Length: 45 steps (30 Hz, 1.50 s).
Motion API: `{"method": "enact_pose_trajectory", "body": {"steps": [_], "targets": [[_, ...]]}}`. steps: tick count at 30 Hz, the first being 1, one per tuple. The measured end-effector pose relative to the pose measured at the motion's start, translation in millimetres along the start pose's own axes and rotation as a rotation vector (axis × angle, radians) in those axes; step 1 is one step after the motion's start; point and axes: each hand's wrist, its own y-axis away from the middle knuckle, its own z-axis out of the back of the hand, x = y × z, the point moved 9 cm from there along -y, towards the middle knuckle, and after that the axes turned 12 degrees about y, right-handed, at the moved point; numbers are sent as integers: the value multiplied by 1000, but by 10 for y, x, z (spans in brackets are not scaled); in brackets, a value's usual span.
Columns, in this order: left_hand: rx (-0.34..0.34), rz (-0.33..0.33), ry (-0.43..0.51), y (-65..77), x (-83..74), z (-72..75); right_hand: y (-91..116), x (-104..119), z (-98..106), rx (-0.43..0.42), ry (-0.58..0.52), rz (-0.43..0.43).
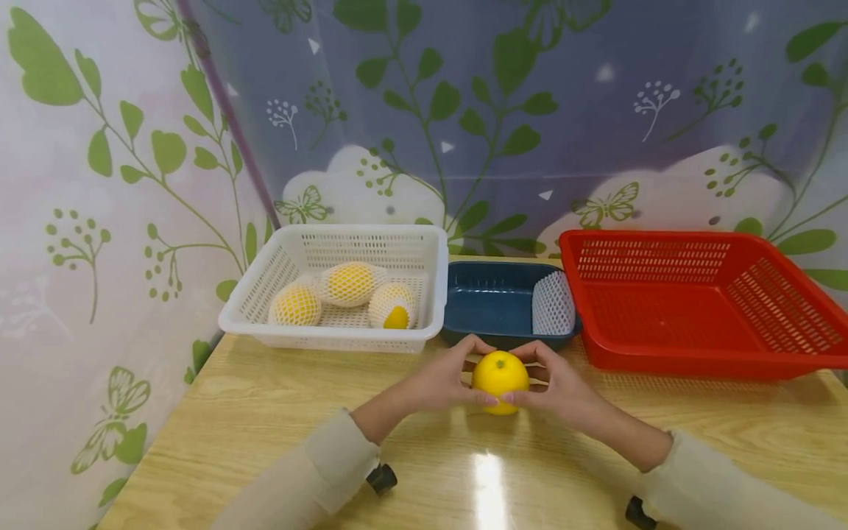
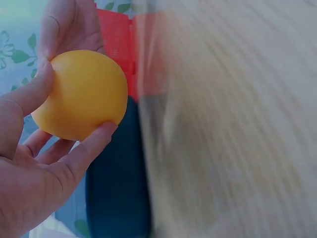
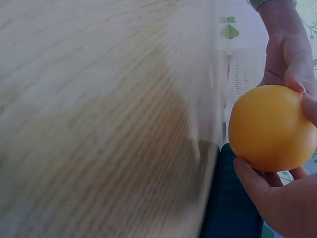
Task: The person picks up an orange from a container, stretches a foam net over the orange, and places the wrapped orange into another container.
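A round yellow-orange orange (image 1: 500, 377) is held above the table's near middle, its stem end facing up in the head view. My left hand (image 1: 442, 377) grips it from the left, thumb in front and fingers bent behind. From the other side my right hand (image 1: 558, 383) holds it the same way, and the two thumbs almost meet. The left wrist view shows the bare peel of the orange (image 2: 84, 94) between thumb and fingers. Just behind the hands stands a dark blue basin (image 1: 490, 298), with an empty white foam net sleeve (image 1: 553, 303) at its right end.
On the left, a white basket (image 1: 331, 340) contains three yellow fruits (image 1: 351, 284) in foam nets. A red basket (image 1: 662, 309) stands at the right, close against the blue basin. All rest on a wooden table (image 1: 285, 419) before a leaf-patterned curtain (image 1: 424, 147).
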Motion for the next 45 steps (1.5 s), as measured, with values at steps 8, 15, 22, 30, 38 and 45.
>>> {"method": "enact_pose_trajectory", "body": {"steps": [8,15,22,30,38,45], "targets": [[-18,5,-3,1,120,-63,-22,-124,-56,43,18,-25],[-26,-16,-10,23,125,-93,-6,-155,-87,56,-1,17],[-16,-34,-10,26,143,-119,1,-183,-87,45,32,18],[-3,-43,37,46,176,-119,-24,-113,-85,77,98,48],[11,-2,99,47,222,-120,-108,324,263,-48,505,192],[61,-16,105,49,221,-149,-219,678,464,-86,956,296]]}}
